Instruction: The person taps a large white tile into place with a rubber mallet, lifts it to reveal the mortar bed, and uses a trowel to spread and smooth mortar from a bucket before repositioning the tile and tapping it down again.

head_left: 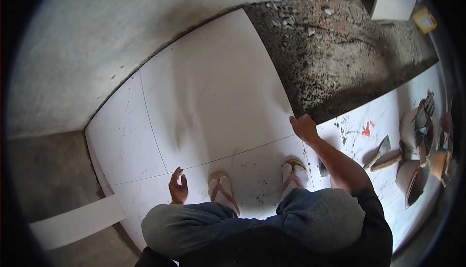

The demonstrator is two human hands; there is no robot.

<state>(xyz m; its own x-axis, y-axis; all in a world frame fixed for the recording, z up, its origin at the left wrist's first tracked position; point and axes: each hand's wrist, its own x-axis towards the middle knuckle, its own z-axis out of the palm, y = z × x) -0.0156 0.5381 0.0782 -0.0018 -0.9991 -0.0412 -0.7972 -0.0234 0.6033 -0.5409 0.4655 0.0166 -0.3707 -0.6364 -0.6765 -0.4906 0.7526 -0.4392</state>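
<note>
On white tile | right hand grips corner | left hand loose, empty | tools indistinct

We're on a building site, mid floor-tiling: white tiles meet a raw mortar bed, bare plaster wall, trowels lying nearby.

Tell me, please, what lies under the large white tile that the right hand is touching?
Its underside is hidden. Past the large white tile's right edge, by the right hand, lies a rough grey mortar bed.
</note>
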